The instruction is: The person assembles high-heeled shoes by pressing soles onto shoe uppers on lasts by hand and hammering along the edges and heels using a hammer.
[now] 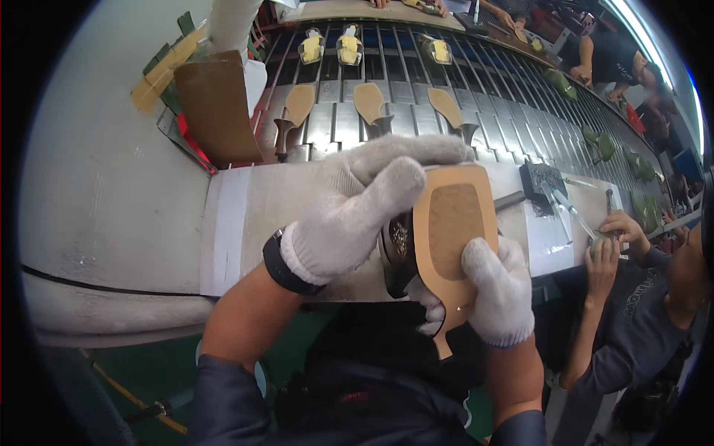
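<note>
An upside-down shoe [455, 223] is held over the bench in front of me, its tan sole facing up with a darker, rough patch in the middle. Its dark upper shows along the left side, and the narrow heel end points toward me. My left hand [353, 208], in a white knit glove, closes about the toe end, thumb at the sole's left edge and fingers along the far edge. My right hand [500, 286], also gloved, grips the right side with its thumb on the sole; its other fingers are mostly hidden behind.
Beyond the bench [256, 230], a slatted metal conveyor [335, 134] carries several upturned tan-soled shoes [370, 102] and yellow-stuffed clear shapes [349, 46]. A black block [541, 178] and a white-handled brush [569, 204] lie right. A co-worker's hands [606, 249] are nearby; a brown panel [217, 111] stands left.
</note>
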Demonstrator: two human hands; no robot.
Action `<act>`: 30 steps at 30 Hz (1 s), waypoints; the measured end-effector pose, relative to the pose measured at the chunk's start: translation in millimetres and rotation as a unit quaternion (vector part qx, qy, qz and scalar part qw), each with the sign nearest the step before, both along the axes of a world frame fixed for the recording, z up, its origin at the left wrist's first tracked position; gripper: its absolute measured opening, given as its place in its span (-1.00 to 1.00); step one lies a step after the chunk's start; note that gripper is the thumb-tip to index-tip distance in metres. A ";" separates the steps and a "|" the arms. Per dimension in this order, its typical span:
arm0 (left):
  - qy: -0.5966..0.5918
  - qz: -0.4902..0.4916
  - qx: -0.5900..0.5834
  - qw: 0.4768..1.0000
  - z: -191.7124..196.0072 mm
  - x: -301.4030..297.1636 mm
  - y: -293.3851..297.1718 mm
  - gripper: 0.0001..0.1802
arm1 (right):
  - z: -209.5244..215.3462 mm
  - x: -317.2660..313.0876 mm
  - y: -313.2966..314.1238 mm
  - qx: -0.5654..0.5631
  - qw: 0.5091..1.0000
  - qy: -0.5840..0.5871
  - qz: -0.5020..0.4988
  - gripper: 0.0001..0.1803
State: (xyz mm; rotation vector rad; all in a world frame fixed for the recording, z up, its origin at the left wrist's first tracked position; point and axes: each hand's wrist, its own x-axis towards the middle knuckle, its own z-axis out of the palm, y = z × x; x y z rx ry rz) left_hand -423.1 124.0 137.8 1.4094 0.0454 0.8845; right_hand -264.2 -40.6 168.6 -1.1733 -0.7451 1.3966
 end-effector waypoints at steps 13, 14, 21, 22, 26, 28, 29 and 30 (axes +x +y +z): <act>-0.034 0.040 -0.011 0.999 -8.0 15.1 13.3 -0.51 | -10.9 -1.2 16.7 0.070 0.985 -0.139 -0.078 -0.52; -0.027 0.046 0.002 0.999 -7.9 14.7 13.8 -0.52 | -11.5 -0.4 16.5 0.070 0.983 -0.153 -0.073 -0.51; -0.015 0.003 0.026 1.000 -10.5 3.6 15.9 -0.40 | -15.3 -2.7 18.2 0.074 0.987 -0.123 -0.074 -0.51; -0.008 -0.013 0.056 0.998 -12.3 0.1 19.5 -0.31 | -15.3 -5.4 20.1 0.067 0.986 -0.120 -0.095 -0.51; 0.006 -0.056 0.018 0.998 -3.7 -12.6 13.4 -0.18 | -7.7 -2.1 16.1 0.029 0.993 -0.105 -0.050 -0.49; -0.007 -0.058 -0.086 0.995 1.9 -19.5 -0.1 -0.33 | -5.8 -7.3 12.7 0.033 0.994 -0.097 -0.030 -0.50; -0.003 -0.054 -0.080 0.995 4.6 -25.5 -3.6 -0.33 | -5.0 -11.3 10.3 0.033 0.995 -0.090 -0.011 -0.51; 0.011 -0.020 -0.068 0.997 7.5 -32.7 -5.8 -0.38 | -2.9 -18.3 7.5 0.031 0.994 -0.107 -0.006 -0.54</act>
